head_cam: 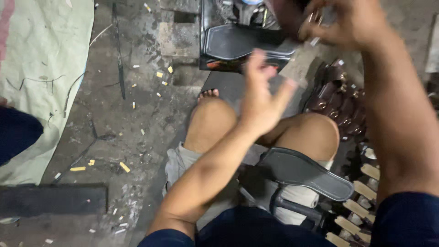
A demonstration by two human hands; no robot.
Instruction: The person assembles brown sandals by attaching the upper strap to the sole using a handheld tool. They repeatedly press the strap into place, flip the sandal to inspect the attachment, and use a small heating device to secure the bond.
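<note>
My left hand [263, 98] is raised above my knees with its fingers spread and nothing in it; it is blurred. My right hand [340, 20] is up at the top of the view, fingers pinched around a small shiny metal piece [315, 18] that is too blurred to identify. A black shoe sole [304, 171] lies across a stand on my lap, below both hands. Another black sole [242, 41] rests on a box beyond my knees, just under my right hand.
A pile of dark brown sandal straps with buckles [340, 103] lies at the right, with tan pieces [361, 201] below it. The dirty concrete floor [137, 119] is strewn with small scraps. A pale green sheet [41, 59] covers the left; a dark board [52, 199] lies at lower left.
</note>
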